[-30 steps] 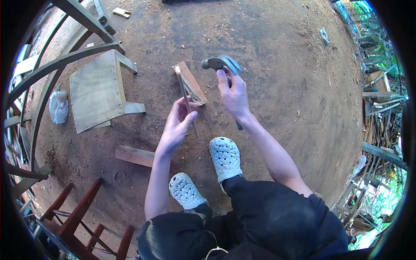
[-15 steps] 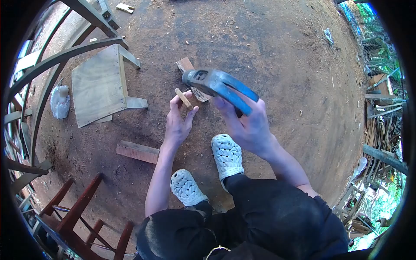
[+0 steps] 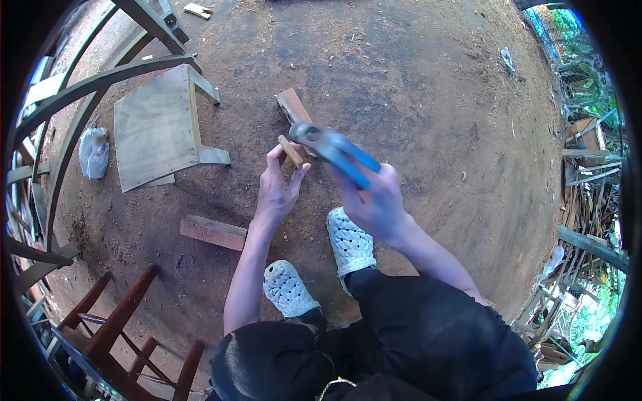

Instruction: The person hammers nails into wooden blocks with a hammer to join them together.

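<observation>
The hammer (image 3: 338,152) looks heavy at its metal head and lighter along its blue handle. It is hard and stiff and will not bend. A good place to hold it is on the blue handle, back from the head, so the heavy end can swing.

The small wooden stick (image 3: 289,151) is thin and light. I think it could split or snap if it gets hit too hard. It is best held low down, with the fingers away from the top end.

The right hand (image 3: 376,204) is closed tight around the blue handle. The metal head is up in the air, just beside the top end of the stick. The picture is blurry here, so I cannot tell if the head touches the stick.

The left hand (image 3: 276,190) is almost closed. Its thumb and fingers pinch the stick, and the top end pokes out above them. The stick leans a little. Its bottom end is hidden behind the hand.

The stick is above the dirt ground (image 3: 414,87), just in front of a wooden block (image 3: 292,105) that lies there. Two white shoes (image 3: 348,242) are near, below the hands.
</observation>
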Demonstrator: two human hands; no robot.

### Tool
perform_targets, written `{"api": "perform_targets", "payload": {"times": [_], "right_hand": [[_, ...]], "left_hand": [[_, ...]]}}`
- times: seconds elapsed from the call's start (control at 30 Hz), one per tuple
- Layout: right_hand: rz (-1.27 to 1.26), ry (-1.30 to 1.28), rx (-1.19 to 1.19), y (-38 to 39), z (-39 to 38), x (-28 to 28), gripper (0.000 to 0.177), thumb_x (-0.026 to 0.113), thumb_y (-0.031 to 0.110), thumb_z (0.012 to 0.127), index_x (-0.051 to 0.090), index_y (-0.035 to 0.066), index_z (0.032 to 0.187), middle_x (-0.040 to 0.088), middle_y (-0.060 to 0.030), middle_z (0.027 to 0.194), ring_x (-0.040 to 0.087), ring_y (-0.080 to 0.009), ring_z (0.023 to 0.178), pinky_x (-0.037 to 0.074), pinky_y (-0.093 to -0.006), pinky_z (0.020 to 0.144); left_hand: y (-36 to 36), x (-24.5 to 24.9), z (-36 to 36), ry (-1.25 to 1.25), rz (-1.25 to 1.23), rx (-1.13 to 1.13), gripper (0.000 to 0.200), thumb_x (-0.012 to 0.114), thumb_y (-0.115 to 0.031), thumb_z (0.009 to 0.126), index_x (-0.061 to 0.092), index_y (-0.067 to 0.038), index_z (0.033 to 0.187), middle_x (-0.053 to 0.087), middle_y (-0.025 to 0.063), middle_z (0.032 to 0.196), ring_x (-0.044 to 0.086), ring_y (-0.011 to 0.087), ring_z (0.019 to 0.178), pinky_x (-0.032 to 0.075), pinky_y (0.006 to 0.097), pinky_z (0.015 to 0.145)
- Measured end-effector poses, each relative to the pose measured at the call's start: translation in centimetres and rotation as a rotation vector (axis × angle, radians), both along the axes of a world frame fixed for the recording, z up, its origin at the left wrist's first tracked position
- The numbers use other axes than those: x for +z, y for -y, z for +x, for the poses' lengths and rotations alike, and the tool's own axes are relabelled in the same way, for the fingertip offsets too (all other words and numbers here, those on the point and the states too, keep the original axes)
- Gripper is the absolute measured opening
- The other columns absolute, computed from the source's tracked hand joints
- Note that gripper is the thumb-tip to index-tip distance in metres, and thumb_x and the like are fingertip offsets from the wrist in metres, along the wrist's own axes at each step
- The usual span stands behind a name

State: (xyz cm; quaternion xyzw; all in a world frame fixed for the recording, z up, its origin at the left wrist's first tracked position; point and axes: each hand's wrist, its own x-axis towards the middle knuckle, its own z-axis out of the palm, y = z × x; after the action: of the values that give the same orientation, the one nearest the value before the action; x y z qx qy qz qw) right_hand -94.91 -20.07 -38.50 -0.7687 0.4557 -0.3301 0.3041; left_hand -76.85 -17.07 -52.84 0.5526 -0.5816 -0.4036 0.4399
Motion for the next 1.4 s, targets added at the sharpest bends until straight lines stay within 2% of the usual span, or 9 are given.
{"api": "perform_targets", "payload": {"times": [0.33,0.5,0.6,0.73,0.93,1.07,1.1,1.13,1.4], "right_hand": [[-0.24,0.149,-0.013,-0.5,0.5,-3.4,0.019,0.071,0.004,0.096,0.071,-0.003,0.114,0.072,-0.0218,0.112,0.078,-0.0331,0.083,0.061,-0.037,0.066],[0.051,0.273,-0.155,-1.5,0.7,-5.4,0.02,0.063,0.009,0.104,0.069,-0.003,0.12,0.072,-0.0186,0.105,0.072,-0.0255,0.071,0.054,-0.0346,0.06],[0.141,0.388,-0.236,-0.3,0.5,-5.5,0.025,0.06,0.017,0.109,0.069,-0.001,0.124,0.068,-0.0119,0.087,0.058,-0.0152,0.059,0.044,-0.0318,0.055],[0.27,0.219,-0.345,2.7,0.2,-5.5,0.029,0.059,0.023,0.11,0.068,0.0,0.124,0.06,-0.0108,0.065,0.058,-0.0167,0.055,0.044,-0.0353,0.054],[0.305,-0.153,-0.241,6.6,-1.7,-9.1,0.028,0.057,0.027,0.108,0.066,0.003,0.12,0.067,-0.0245,0.072,0.07,-0.0437,0.069,0.05,-0.051,0.059],[0.308,-0.13,-0.174,6.7,-1.3,-10.0,0.029,0.057,0.028,0.108,0.067,0.004,0.122,0.069,-0.0244,0.074,0.071,-0.0447,0.072,0.052,-0.0538,0.063],[0.315,-0.126,-0.163,6.5,-1.0,-9.6,0.037,0.06,0.029,0.108,0.066,0.007,0.138,0.067,-0.0213,0.073,0.066,-0.0245,0.059,0.049,-0.0403,0.058],[0.317,-0.126,-0.166,6.4,-0.8,-9.7,0.037,0.06,0.029,0.108,0.066,0.007,0.138,0.067,-0.0213,0.073,0.066,-0.0245,0.059,0.049,-0.0403,0.058],[0.327,-0.279,-0.08,6.6,0.3,-10.0,0.024,0.056,0.027,0.108,0.064,0.005,0.112,0.07,-0.0253,0.078,0.071,-0.046,0.077,0.055,-0.0562,0.067]], "left_hand": [[0.7,-0.7,0.6,-0.046,0.02,0.032,0.053,0.072,-0.006,0.099,0.039,-0.005,0.141,0.065,0.0206,0.135,0.064,0.0334,0.131,0.053,0.0461,0.11],[0.5,0.0,1.7,-0.224,0.111,0.043,0.058,0.071,-0.004,0.1,0.038,-0.004,0.147,0.065,0.0191,0.133,0.062,0.0282,0.133,0.052,0.0425,0.112],[-0.5,1.6,2.0,-0.909,0.435,-0.074,0.053,0.053,-0.022,0.112,0.033,-0.003,0.157,0.067,0.0189,0.124,0.073,0.025,0.109,0.06,0.0415,0.097],[-0.1,1.6,1.3,-1.226,0.539,-0.108,0.064,0.047,-0.035,0.114,0.022,-0.006,0.165,0.068,0.0187,0.108,0.074,0.0256,0.082,0.063,0.039,0.077],[1.9,5.0,0.5,-1.081,0.687,0.079,0.079,0.051,-0.037,0.111,0.004,-0.02,0.171,0.063,0.0131,0.089,0.07,0.0212,0.06,0.059,0.0316,0.052],[2.8,6.2,0.7,-1.049,0.742,0.149,0.078,0.056,-0.041,0.109,0.015,-0.018,0.171,0.062,0.0117,0.084,0.067,0.0185,0.055,0.057,0.0297,0.048],[3.1,6.4,0.9,-1.0,0.753,0.167,0.076,0.057,-0.041,0.109,0.018,-0.017,0.17,0.061,0.0112,0.083,0.066,0.0183,0.054,0.056,0.0295,0.048],[3.3,6.6,1.1,-0.951,0.762,0.183,0.075,0.057,-0.04,0.108,0.022,-0.015,0.169,0.061,0.0108,0.083,0.066,0.0182,0.054,0.055,0.0292,0.047],[4.8,4.2,2.4,-1.027,0.75,0.298,0.066,0.057,-0.044,0.106,0.041,-0.01,0.16,0.06,0.01,0.078,0.062,0.0191,0.053,0.051,0.0286,0.049]]}}
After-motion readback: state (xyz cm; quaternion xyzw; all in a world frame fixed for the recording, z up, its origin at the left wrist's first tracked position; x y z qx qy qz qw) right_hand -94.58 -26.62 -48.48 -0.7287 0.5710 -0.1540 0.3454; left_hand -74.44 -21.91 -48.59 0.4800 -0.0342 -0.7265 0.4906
